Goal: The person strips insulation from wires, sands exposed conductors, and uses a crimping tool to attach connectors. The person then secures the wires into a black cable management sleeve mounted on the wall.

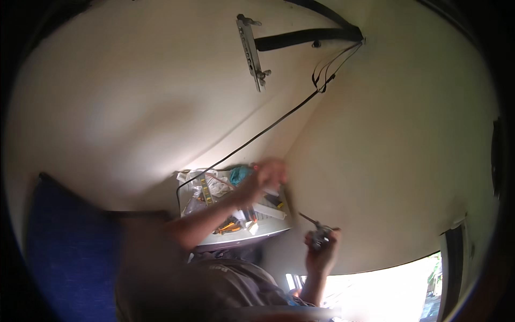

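Note:
My left hand (271, 174) is smeared by motion over the far right part of a small white table (263, 233). Whether its fingers hold anything does not show. Lower and to the right, my right hand (322, 257) is raised and closed around a dark tool (320, 238) with a thin shaft pointing up and left; its exact kind is unclear. Under my left arm lie orange-and-black pliers (229, 226), a yellow spirit level (206, 190) and a teal bundle (240, 175). A yellow-and-black tool (274, 200) rests near the table's right edge.
A metal wall bracket (250, 53) and a black arm (306, 38) are fixed on the wall above. Thin loose wires (324, 72) hang by the corner, and a black cable (263, 132) runs down to the table. A blue surface (70, 241) stands left; a bright window (386, 292) is lower right.

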`<state>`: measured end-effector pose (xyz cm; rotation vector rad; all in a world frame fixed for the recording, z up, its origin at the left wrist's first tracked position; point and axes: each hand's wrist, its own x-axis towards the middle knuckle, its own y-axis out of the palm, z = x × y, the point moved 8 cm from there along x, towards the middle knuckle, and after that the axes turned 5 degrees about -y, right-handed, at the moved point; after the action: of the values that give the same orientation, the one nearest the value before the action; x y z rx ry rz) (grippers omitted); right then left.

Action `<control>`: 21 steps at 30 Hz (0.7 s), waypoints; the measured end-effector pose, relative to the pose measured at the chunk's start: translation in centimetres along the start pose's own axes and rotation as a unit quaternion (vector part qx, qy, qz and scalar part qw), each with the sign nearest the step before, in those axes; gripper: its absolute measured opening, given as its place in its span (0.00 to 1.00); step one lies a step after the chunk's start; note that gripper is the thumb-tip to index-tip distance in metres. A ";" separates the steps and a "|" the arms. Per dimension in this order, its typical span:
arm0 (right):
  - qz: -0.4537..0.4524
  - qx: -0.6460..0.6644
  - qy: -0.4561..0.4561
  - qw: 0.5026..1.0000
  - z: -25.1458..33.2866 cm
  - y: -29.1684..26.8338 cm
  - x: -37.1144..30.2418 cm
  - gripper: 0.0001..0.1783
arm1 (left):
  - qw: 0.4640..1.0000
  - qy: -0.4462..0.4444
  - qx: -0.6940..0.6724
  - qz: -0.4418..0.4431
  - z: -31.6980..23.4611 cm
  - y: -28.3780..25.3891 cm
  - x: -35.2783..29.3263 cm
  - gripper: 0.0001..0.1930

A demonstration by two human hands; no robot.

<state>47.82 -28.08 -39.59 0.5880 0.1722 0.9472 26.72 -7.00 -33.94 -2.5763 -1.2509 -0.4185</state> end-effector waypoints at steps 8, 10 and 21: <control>0.226 0.220 0.190 0.930 -7.3 12.6 1.2 0.06 | 0.991 -0.017 0.131 0.006 -1.8 0.1 -6.8 0.12; 0.271 0.139 0.248 0.920 -7.8 14.1 1.3 0.10 | 0.972 0.081 0.216 -0.046 -4.2 -2.1 -7.5 0.08; 0.488 -0.481 0.035 0.727 -0.9 25.8 7.4 0.20 | 0.970 0.068 0.232 0.007 -7.2 -9.9 -1.5 0.06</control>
<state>33.39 -10.39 -25.42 -0.4299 -0.6299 1.8831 16.89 -4.60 -26.88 -2.1232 -1.1246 -0.2554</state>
